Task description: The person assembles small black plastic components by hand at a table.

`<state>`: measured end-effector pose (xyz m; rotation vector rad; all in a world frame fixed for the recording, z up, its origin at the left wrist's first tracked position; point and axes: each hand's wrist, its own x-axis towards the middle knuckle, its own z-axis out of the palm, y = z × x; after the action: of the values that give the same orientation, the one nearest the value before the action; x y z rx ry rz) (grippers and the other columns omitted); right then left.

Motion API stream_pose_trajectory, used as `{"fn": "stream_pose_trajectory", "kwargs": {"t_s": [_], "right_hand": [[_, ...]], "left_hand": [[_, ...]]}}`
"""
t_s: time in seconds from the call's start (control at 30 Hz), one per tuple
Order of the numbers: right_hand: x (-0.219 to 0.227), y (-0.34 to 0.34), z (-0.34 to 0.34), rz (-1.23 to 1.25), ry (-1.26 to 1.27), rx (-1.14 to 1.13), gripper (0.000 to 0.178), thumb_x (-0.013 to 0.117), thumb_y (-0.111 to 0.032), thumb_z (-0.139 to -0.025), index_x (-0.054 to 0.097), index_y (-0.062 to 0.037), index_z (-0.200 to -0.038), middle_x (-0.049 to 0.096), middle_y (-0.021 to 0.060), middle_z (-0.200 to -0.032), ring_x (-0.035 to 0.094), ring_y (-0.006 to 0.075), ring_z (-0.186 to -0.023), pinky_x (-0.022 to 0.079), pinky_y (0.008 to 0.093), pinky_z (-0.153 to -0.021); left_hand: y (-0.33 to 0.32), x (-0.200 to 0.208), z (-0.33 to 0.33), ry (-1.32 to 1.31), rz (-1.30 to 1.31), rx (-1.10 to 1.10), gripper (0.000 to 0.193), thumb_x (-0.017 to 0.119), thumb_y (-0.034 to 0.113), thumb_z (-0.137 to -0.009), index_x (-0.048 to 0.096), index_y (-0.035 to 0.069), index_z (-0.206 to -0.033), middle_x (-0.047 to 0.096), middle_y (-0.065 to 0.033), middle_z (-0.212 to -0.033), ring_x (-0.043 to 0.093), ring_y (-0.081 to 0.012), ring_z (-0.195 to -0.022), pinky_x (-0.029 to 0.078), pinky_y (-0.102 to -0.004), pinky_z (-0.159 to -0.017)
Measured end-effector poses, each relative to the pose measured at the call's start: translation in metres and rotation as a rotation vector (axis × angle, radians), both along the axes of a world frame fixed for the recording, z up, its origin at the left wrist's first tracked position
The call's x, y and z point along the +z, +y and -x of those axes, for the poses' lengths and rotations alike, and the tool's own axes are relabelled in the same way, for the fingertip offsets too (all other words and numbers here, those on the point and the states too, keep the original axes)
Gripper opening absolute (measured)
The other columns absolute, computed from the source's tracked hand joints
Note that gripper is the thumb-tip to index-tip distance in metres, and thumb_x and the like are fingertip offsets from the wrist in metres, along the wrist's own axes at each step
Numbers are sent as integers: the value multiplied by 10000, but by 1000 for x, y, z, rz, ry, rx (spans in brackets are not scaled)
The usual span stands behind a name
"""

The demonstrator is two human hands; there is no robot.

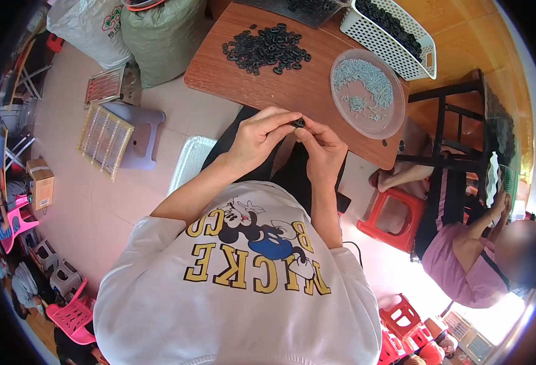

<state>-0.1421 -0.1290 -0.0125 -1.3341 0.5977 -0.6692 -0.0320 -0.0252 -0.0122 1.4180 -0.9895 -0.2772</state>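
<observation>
Both hands meet in front of the table's near edge, over my lap. A small black plastic part (298, 123), rounded in outline, is pinched between them. My left hand (260, 135) grips it from the left with thumb and forefinger. From the right, the fingertips of my right hand (322, 145) press on the same part. Loose black parts (266, 48) of a similar look lie in a pile on the brown table (219, 79). A round clear tray (371, 125) on the table's right holds many small silvery pins or screws.
A white perforated basket (426, 61) full of black pieces stands at the back right. Full sacks (158, 45) and a grey-blue stool (152, 131) are at the left. On the right, a person in pink (462, 261) works near a red stool (368, 222).
</observation>
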Motion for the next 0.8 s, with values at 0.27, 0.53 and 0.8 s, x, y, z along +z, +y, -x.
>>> {"fn": "stream_pose_trajectory", "kwargs": {"t_s": [0.27, 0.53, 0.8], "right_hand": [[5, -1, 2, -35, -36, 7, 201, 667, 31, -801, 661, 32, -1002, 651, 24, -865, 580, 58, -754, 470, 184, -690], [150, -102, -18, 768, -253, -513, 170, 701, 1, -766, 649, 3, -927, 642, 30, -872, 568, 70, -790, 465, 218, -710], [138, -231, -45, 1236, 317, -441, 358, 675, -192, -787, 614, -2, -1083, 657, 188, -957, 650, 294, -884, 495, 351, -760]], "left_hand": [[-1, 3, -3, 39, -52, -103, 361, 582, -14, -852, 556, 2, -1212, 620, -117, -995, 606, -175, -909, 485, -270, -781], [33, -41, 20, 451, -151, -163, 568, 521, 29, -913, 280, 56, -1426, 620, -92, -976, 607, -129, -856, 479, -262, -810], [50, -92, 15, -32, -287, 49, 328, 561, 22, -874, 550, 26, -1202, 606, -134, -875, 620, -223, -770, 494, -281, -702]]}}
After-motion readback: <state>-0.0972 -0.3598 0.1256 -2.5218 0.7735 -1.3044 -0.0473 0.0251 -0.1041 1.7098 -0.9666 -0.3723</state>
